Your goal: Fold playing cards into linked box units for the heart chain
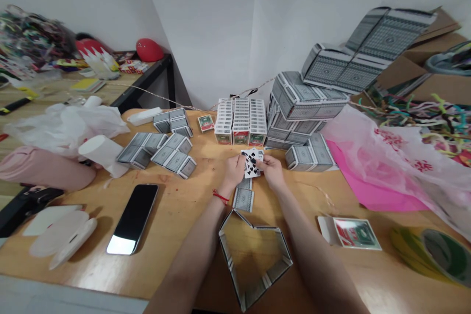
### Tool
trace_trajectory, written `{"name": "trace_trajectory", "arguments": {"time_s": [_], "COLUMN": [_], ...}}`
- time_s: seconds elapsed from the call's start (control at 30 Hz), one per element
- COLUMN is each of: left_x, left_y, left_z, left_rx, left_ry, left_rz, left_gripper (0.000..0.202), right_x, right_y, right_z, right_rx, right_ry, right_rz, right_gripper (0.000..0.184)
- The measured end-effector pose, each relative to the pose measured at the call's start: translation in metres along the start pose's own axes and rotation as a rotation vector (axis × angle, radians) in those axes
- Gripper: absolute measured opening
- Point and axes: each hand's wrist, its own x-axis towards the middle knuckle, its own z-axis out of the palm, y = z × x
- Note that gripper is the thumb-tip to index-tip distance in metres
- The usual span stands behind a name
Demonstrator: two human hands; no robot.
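Between my two hands a white playing card (252, 164) with black spade pips stands face toward me. My left hand (234, 172) pinches its left side, and my right hand (271, 170) grips its right side. Whether more cards lie behind it I cannot tell. Just below the hands, face-down cards (243, 199) with grey patterned backs lie on the table. A heart-shaped frame of folded cards (264, 282) stands between my forearms. Stacked card boxes (241, 122) rise in three columns beyond my hands.
Built card blocks stand left (175, 154) and tower at right (309, 103). A phone (133, 218) lies on the left of the wooden table (176, 265). An opened card box (356, 233) and yellow tape roll (434, 252) are at right, near pink plastic sheeting (382, 181).
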Motion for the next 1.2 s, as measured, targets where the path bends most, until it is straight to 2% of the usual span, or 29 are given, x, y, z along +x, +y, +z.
{"name": "trace_trajectory", "arguments": {"time_s": [0.17,0.3,0.47,0.57,0.7,0.9,1.2], "left_x": [0.0018,0.0048,0.0057,0.0047,0.0034,0.0040,0.0024], "left_y": [0.0021,0.0062,0.0041,0.0034,0.0049,0.0010,0.0002], "left_z": [0.0002,0.0013,0.0004,0.0002,0.0009,0.0044,0.0054], "left_rx": [0.041,0.108,0.053,0.065,0.054,-0.091,-0.190], "left_ry": [-0.037,-0.082,-0.195,-0.196,-0.204,-0.197,-0.229], "left_rz": [0.053,0.144,0.149,0.155,0.122,0.084,0.020], "left_gripper": [0.030,0.022,0.022,0.022,0.023,0.016,0.022], "right_x": [0.0002,0.0021,0.0045,0.0049,0.0048,0.0045,0.0055], "right_y": [0.0004,0.0041,0.0077,0.0075,0.0061,0.0029,0.0054], "right_z": [-0.0011,-0.0033,-0.0054,-0.0055,-0.0046,-0.0037,-0.0039], "right_rx": [0.067,0.098,0.089,0.080,0.092,0.098,0.088], "right_ry": [0.014,0.111,0.208,0.219,0.236,0.242,0.275], "right_rz": [0.022,-0.011,-0.040,-0.033,-0.039,-0.038,-0.043], "right_gripper": [0.026,0.024,0.027,0.026,0.025,0.030,0.029]}}
